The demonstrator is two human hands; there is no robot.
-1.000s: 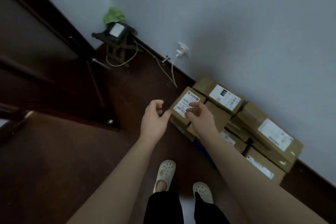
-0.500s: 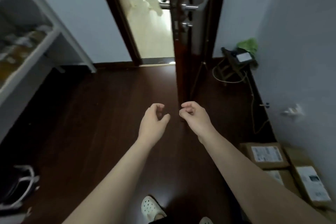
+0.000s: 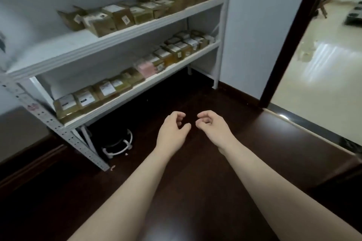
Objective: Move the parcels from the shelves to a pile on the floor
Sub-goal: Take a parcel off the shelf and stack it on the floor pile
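Along an upper shelf and a lower shelf at the wall, brown parcels stand in two rows, with one pink parcel below; blur defeats an exact count. Nothing stands between them and the person's left hand and right hand, both empty, fingers loosely curled, near each other but apart above the dark floor. One white ringed stand sits under the lower shelf, and one dark door frame rises at right.

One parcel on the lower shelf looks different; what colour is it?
That parcel is pink; head view.
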